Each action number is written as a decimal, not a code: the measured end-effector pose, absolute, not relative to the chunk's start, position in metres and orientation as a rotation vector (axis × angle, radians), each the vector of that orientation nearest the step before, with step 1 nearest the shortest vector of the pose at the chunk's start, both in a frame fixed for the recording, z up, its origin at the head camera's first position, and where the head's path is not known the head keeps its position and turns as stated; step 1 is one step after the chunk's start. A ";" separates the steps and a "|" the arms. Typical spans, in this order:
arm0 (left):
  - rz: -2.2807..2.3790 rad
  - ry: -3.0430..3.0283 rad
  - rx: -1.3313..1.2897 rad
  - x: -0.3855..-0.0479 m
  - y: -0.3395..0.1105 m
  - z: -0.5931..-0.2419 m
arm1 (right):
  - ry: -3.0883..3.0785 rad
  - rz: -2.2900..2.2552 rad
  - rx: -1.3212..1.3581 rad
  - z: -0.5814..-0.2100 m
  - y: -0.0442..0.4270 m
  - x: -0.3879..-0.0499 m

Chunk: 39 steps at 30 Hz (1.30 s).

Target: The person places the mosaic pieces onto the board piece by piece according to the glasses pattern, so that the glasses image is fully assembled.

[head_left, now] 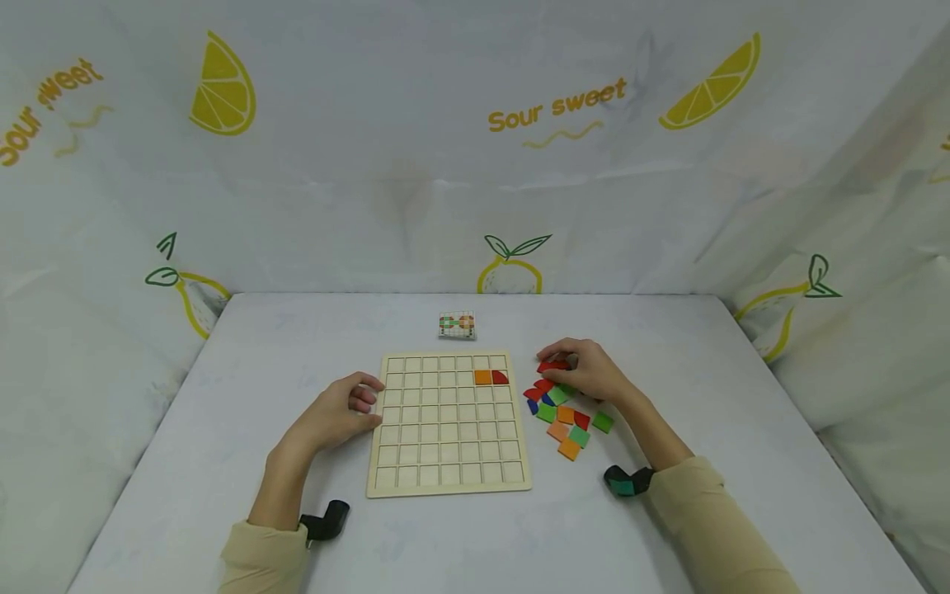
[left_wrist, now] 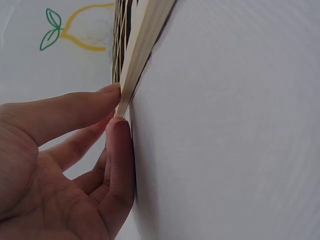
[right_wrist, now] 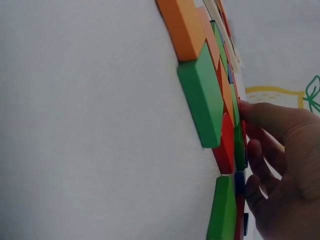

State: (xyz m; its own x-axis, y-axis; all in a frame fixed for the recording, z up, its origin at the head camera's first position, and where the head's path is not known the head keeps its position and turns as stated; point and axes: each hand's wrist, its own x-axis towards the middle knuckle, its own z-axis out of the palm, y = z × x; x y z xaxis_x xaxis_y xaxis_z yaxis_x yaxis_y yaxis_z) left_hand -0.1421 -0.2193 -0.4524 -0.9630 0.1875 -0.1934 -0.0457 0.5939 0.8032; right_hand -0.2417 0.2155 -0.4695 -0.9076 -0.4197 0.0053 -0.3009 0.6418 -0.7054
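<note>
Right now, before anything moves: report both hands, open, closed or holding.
Left hand: open, touching the wooden board at its left edge.
Right hand: closed, pinching a red piece.

Behind the white table (head_left: 245, 363) hangs a pale backdrop (head_left: 334, 190) printed with lemons (head_left: 510, 279).

The work area is presenting as a curtained tabletop station. Pale sheeting (head_left: 334, 190) is enclosing the rear, left and right sides of a white table (head_left: 631, 330), hiding the wider room. The sheeting is displaying yellow lemon prints (head_left: 223, 87) and 2 fully readable "Sour sweet" captions (head_left: 558, 107). 2 black wrist devices (head_left: 326, 521) are indicating a recording setup.
</note>
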 end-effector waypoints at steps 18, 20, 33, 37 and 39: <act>1.196 2.562 0.065 -0.136 -0.215 -0.444 | 2.741 -1.136 -0.556 -0.469 0.213 -0.243; 1.195 2.563 0.064 -0.136 -0.215 -0.445 | 2.736 -1.151 -0.548 -0.468 0.211 -0.242; 1.211 2.557 0.061 -0.137 -0.213 -0.445 | 2.709 -1.187 -0.635 -0.458 0.183 -0.237; 1.201 2.564 0.047 -0.136 -0.213 -0.444 | 2.708 -1.202 -0.710 -0.455 0.172 -0.236; 1.198 2.567 0.049 -0.136 -0.213 -0.444 | 2.702 -1.205 -0.729 -0.454 0.165 -0.235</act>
State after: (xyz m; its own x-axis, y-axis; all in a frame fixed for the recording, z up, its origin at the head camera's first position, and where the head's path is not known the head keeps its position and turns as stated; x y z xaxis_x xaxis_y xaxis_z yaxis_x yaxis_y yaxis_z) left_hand -0.1361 -0.2133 -0.4436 -0.9523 0.1590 -0.2604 -0.0975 0.6501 0.7536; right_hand -0.2354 0.1654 -0.4542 -0.8812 -0.4607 0.1055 -0.3863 0.5735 -0.7224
